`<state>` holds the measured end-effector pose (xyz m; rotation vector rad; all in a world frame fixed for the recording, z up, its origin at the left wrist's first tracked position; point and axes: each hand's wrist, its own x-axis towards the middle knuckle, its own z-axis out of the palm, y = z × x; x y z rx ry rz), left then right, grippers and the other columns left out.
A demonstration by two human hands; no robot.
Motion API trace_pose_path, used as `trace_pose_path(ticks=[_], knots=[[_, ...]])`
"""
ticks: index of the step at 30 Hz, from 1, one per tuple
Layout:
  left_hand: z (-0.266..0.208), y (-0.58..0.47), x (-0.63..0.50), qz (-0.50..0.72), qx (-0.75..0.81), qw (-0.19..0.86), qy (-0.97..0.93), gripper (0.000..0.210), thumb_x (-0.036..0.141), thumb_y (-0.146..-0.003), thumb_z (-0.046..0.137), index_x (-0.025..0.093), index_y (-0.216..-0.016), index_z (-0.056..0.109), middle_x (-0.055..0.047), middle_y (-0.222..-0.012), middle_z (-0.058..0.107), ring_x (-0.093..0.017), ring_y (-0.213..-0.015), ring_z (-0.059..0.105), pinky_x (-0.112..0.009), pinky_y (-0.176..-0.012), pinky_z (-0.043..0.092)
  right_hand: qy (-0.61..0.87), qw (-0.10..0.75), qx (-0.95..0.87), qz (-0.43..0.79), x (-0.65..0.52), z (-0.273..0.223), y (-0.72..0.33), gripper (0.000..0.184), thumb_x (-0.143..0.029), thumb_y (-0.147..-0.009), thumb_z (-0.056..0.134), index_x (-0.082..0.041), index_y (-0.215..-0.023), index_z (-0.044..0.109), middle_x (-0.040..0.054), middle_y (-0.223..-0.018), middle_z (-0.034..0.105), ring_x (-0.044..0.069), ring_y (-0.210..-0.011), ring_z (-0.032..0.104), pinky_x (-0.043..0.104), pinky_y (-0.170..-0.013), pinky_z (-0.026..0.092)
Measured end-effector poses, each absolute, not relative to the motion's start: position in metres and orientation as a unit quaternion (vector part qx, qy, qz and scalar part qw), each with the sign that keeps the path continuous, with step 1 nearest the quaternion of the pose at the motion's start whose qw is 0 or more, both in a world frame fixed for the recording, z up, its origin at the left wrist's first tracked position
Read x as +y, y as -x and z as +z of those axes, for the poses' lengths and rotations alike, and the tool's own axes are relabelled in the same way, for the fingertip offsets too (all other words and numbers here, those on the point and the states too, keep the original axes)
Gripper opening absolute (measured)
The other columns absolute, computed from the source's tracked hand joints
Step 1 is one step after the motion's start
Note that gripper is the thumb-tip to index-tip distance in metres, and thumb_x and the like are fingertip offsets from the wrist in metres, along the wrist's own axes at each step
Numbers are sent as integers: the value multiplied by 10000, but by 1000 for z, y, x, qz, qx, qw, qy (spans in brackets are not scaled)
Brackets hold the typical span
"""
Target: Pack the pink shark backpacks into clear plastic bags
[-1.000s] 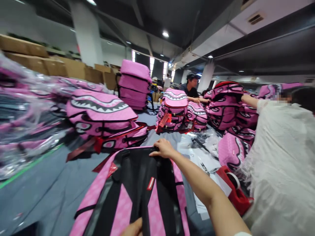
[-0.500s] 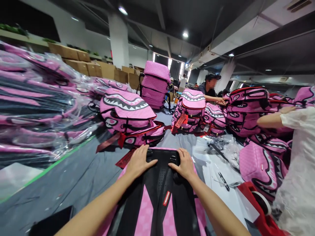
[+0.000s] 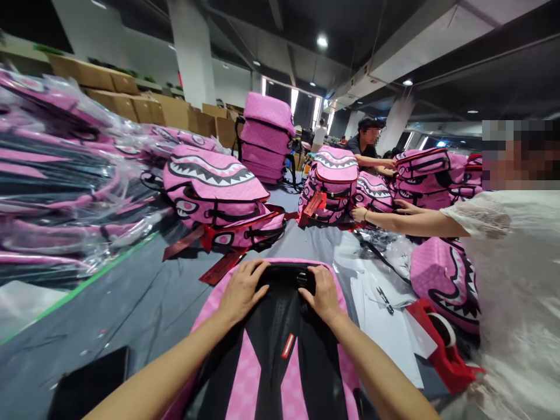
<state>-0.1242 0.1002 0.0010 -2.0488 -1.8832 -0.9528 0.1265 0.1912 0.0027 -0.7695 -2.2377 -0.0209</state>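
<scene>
The backpack (image 3: 272,338) lies on the grey surface (image 3: 131,303) before the person, with its black strap side upward. The left hand (image 3: 243,291) and right hand (image 3: 324,293) rest at its upper corners, thumbs spread from fingers; whether they pinch the edge, I cannot tell. Small snips (image 3: 385,300) lie on white papers (image 3: 382,338).

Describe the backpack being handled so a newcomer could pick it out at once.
Start at the grey table and look to the picture's bottom centre. The backpack is there, the left hand and right hand on its upper end. Unlike the toothed backpacks beyond, it shows a black back with a small red label.
</scene>
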Motion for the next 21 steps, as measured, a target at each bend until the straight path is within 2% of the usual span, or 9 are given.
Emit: trace_pose_path(ticks=[4,7,10,14,17,19,21], knots=[[-24,117,68,-330,-614,130,706,342,311,-997,469,182,-1279,614,-139,-1237,675,-299,-1134,606,-469,-1018,520,328,307,-893,-32,164,-5,-139,457,-239,-884,729,-177,-1314,589,136,-1143,663,297,-1130,607,492,-1012,520],[-30,124,73,-279,-611,54,739,363,349,-1001,451,192,-1280,623,-130,-1255,680,-287,-1136,621,-454,-1026,516,336,240,-910,-18,162,-5,-141,420,-292,-887,759,-161,-1265,633,135,-1100,678,284,-1081,622,454,-998,516],[-29,135,110,-207,-629,-41,748,365,361,-955,498,193,-1241,653,-119,-1238,695,-292,-1172,624,-456,-1063,492,357,164,-919,18,185,-3,-125,453,-461,-894,746,-151,-1213,662,142,-1107,688,285,-1077,633,438,-993,504],[-22,141,161,-181,-667,-60,720,347,337,-926,487,134,-1113,697,-177,-1136,717,-343,-1135,649,-495,-1023,506,425,80,-901,39,229,2,-94,653,-677,-867,669,-113,-1195,667,189,-1179,679,315,-1157,624,455,-1042,461],[-11,139,165,-182,-662,-56,725,435,405,-945,466,173,-1271,636,-157,-1243,691,-321,-1152,655,-463,-1010,514,440,54,-895,48,249,7,-82,680,-708,-865,649,-130,-1224,644,183,-1251,660,303,-1183,617,438,-1050,449],[-5,133,158,-208,-670,-30,712,563,499,-958,438,203,-1433,504,-149,-1393,609,-303,-1208,633,-428,-1001,518,441,48,-895,50,255,8,-79,658,-715,-882,622,-151,-1223,634,163,-1240,669,299,-1175,620,431,-1024,464],[-5,121,153,-231,-702,8,674,722,611,-944,403,130,-1482,424,-210,-1440,552,-340,-1260,594,-437,-990,513,453,58,-889,37,256,4,-76,659,-727,-892,595,-160,-1226,625,160,-1220,674,309,-1163,624,441,-1003,476]])
